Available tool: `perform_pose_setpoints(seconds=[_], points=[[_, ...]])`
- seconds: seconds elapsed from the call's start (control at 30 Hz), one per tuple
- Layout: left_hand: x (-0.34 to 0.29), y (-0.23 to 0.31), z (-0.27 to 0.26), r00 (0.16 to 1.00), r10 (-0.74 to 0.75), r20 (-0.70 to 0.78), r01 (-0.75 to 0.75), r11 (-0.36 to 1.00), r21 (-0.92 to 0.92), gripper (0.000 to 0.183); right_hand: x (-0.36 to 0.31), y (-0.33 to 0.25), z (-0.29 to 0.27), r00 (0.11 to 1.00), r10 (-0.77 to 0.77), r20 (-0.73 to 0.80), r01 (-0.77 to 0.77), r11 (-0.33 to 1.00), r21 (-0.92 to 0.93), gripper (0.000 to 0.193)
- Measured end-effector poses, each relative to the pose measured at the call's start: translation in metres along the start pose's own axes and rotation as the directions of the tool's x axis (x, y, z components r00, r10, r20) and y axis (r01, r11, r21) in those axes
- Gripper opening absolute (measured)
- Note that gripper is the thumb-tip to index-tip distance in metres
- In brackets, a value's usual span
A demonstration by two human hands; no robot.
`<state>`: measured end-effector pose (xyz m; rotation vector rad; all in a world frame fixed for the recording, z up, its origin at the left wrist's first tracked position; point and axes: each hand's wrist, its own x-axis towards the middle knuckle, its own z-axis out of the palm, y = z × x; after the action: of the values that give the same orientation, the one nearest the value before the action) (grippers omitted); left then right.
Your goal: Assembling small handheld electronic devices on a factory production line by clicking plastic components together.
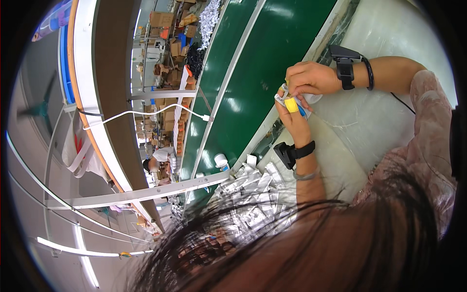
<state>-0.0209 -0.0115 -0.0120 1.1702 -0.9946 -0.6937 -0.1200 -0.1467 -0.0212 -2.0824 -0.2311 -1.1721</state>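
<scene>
My right hand point(315, 79) and my left hand point(295, 120) meet over the edge of the work table, beside the green belt. Pinched between their fingers is a small white piece point(280, 97), partly hidden, so its kind is unclear. A yellow band point(291, 105) shows on a finger of my left hand, with a bit of blue next to it. My right hand's fingers curl down onto the white piece. Black devices are strapped to both wrists. Close to my left forearm lies a heap of white and silvery packets point(262, 194).
A green conveyor belt point(258, 63) runs past the table point(389, 34), which has a pale translucent cover. A white round container point(221, 161) stands by the packet heap. A metal post point(146, 193) and a white cable point(155, 113) cross nearby. Cartons point(162, 19) and a person point(162, 155) are beyond.
</scene>
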Motion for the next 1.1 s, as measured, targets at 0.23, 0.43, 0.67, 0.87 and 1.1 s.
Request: perform_pose_setpoints(seconds=[0.23, 0.43, 0.67, 0.87, 1.1], points=[[0.001, -0.001, -0.002, 0.999, 0.010, -0.033, -0.007, 0.997, 0.077, 0.035, 0.003, 0.000, 0.000, 0.999, -0.039, -0.004, 0.038, 0.997, -0.071, 0.004], [0.003, -0.004, -0.006, 0.999, 0.002, -0.048, 0.003, 0.994, 0.105, 0.033, 0.003, 0.003, 0.003, 0.999, -0.038, -0.014, 0.037, 0.996, -0.076, 0.004], [0.002, -0.004, -0.008, 0.996, 0.001, -0.094, 0.010, 0.992, 0.123, 0.032, 0.003, 0.003, 0.006, 1.000, -0.019, -0.011, 0.019, 0.998, -0.060, 0.006], [0.003, 0.001, -0.007, 0.996, -0.006, -0.092, 0.022, 0.985, 0.170, 0.032, 0.004, -0.001, 0.004, 0.995, -0.104, 0.004, 0.103, 0.973, -0.209, 0.008], [0.005, 0.002, -0.007, 1.000, 0.015, 0.009, -0.016, 0.985, 0.173, 0.030, 0.006, -0.002, 0.005, 0.979, -0.205, -0.004, 0.194, 0.932, -0.307, 0.015]])
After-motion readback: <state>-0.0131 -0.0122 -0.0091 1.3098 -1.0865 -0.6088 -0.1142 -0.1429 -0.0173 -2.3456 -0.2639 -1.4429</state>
